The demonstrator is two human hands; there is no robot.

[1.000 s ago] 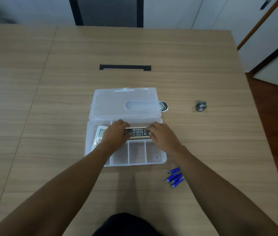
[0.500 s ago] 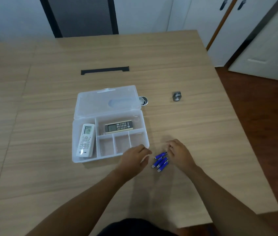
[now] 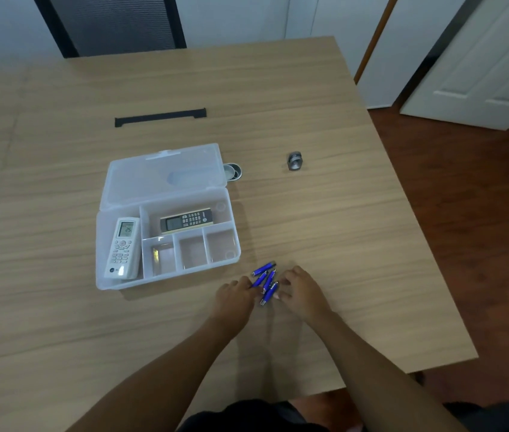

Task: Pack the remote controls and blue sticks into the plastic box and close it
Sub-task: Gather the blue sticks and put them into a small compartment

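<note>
The clear plastic box [image 3: 166, 280] lies open on the wooden table, its lid [image 3: 166, 176] flat behind it. A white remote [image 3: 123, 247] fills the left compartment. A dark remote [image 3: 186, 220] lies in the long rear compartment. The three small front compartments hold nothing. Several blue sticks [image 3: 265, 282] lie bunched on the table to the right of the box's front corner. My left hand [image 3: 234, 299] and my right hand [image 3: 301, 291] flank the bunch, fingertips touching the sticks from both sides; whether any stick is gripped is unclear.
A small grey metal piece [image 3: 294, 161] sits on the table at the right rear. A round metal cup-like object [image 3: 234, 172] stands by the lid's right end. A black strip [image 3: 160, 117] lies farther back. The table edge runs close on the right, with a chair behind the table.
Both hands left the dark remote in the rear compartment, moved back to the right of the box, and closed in on the blue sticks. The camera view shifted.
</note>
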